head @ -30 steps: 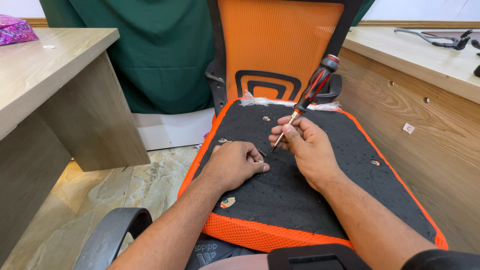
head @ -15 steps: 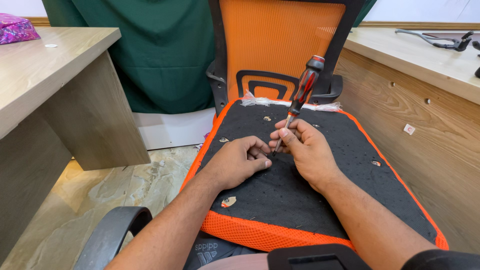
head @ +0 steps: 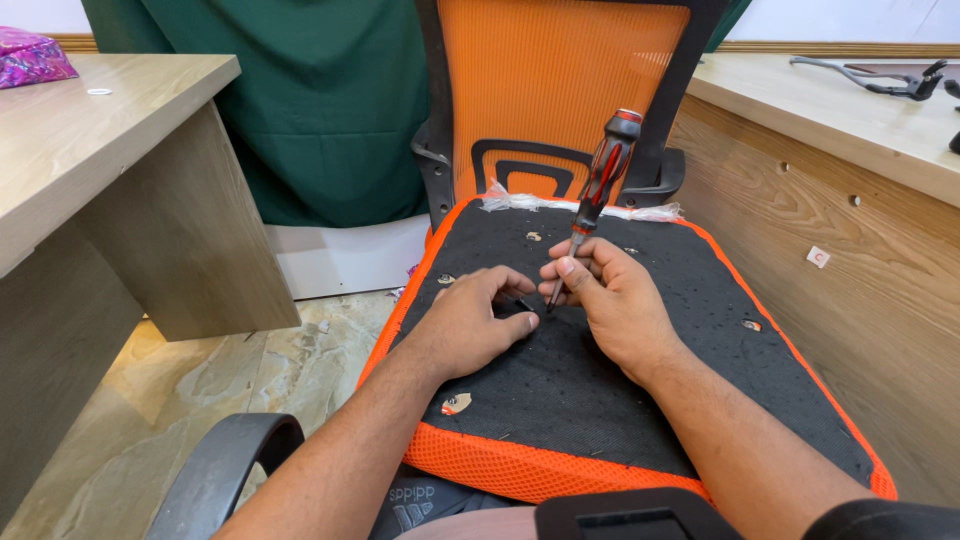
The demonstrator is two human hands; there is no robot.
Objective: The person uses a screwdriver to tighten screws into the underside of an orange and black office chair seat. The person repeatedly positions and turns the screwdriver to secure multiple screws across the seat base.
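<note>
An office chair with an orange mesh back lies tipped so the black underside of its seat [head: 600,390], edged in orange, faces me. My right hand [head: 610,295] grips the thin shaft of a red and black screwdriver [head: 598,185], its tip pressed onto the seat underside. My left hand [head: 470,325] rests flat on the seat just left of the tip, its fingertips pinching a small dark part [head: 524,303], likely a screw. Small holes and torn spots dot the black surface.
A wooden desk [head: 110,170] stands at the left with a pink package on top. A wooden counter [head: 850,180] runs along the right with a black tool on it. A green cloth hangs behind the chair. A black armrest [head: 225,470] curves at the lower left above a stone floor.
The screwdriver has swung from leaning right to nearly upright. My left fingers have closed in under its tip. Both hands stay in the same spot on the seat.
</note>
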